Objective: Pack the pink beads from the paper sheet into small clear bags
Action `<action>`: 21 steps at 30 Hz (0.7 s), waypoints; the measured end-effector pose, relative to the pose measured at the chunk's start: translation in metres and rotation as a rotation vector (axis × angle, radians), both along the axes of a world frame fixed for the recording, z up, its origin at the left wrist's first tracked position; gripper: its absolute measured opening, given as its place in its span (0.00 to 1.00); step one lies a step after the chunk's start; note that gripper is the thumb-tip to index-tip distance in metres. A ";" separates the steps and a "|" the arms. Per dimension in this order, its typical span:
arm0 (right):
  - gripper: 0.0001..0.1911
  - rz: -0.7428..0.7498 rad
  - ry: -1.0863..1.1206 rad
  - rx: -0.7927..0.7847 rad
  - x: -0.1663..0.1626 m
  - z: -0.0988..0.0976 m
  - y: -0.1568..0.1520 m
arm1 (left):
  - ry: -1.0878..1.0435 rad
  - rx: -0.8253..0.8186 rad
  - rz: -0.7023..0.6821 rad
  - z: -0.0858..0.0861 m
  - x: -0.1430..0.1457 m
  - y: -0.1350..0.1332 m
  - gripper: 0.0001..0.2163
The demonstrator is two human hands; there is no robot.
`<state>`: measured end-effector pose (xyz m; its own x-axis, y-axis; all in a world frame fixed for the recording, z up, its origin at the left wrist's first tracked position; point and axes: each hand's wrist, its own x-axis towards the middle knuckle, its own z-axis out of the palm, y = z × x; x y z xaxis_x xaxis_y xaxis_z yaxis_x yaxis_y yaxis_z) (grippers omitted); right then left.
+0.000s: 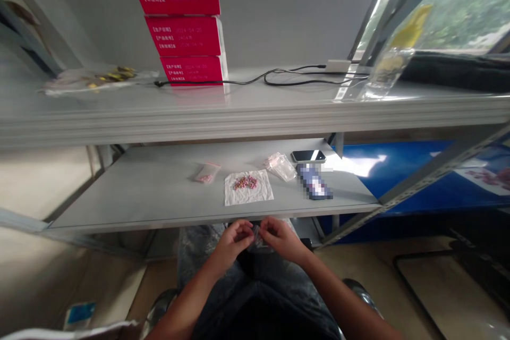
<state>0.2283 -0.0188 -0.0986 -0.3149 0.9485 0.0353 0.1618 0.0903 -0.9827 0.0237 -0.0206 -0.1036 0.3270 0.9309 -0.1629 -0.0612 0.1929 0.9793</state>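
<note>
we hold a small clear bag [258, 243] between both hands, low in the head view, just below the front edge of the lower shelf [139, 191] and above our lap in grey jeans [223, 276]. our left hand [235, 239] has its fingertips pinched together on the bag's left upper corner, and our right hand [281, 237] is pinched the same way on the right upper corner. the two hands sit close, with only the bag between them. the edge we grip runs across our view from one hand to the other, and the rest of the bag hangs down from it toward the lap, so its flat face is turned toward us. the bag is too small and too see-through for us to tell which end is its mouth or whether anything is inside.

straight ahead on the lower shelf lies a white paper [233, 199] with a little heap of pink and gold beads [246, 182] on it. left of the paper rests a small bag with pink bits [207, 172], and just to the right sits a loose pile of clear bags [281, 166]. a phone [308, 156] lies face up beyond that pile, near the shelf's right end.

on the upper shelf [258, 109] three red boxes [187, 34] stand stacked, and a black cable [255, 79] runs from beside them to a white adapter [337, 66].
</note>
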 end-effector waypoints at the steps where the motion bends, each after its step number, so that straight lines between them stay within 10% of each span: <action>1: 0.09 -0.012 -0.008 0.013 0.000 0.001 0.000 | -0.014 -0.011 0.018 0.001 0.000 -0.001 0.18; 16: 0.06 -0.091 -0.142 0.119 -0.003 0.000 0.001 | -0.071 -0.010 0.006 0.005 -0.002 0.002 0.16; 21: 0.06 -0.103 -0.325 0.272 -0.007 0.000 -0.005 | -0.112 0.044 -0.018 0.004 -0.002 0.002 0.33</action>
<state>0.2209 -0.0241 -0.0987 -0.2554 0.9453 0.2029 0.4802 0.3062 -0.8219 0.0219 -0.0191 -0.0996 0.3580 0.9300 -0.0831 -0.1676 0.1516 0.9741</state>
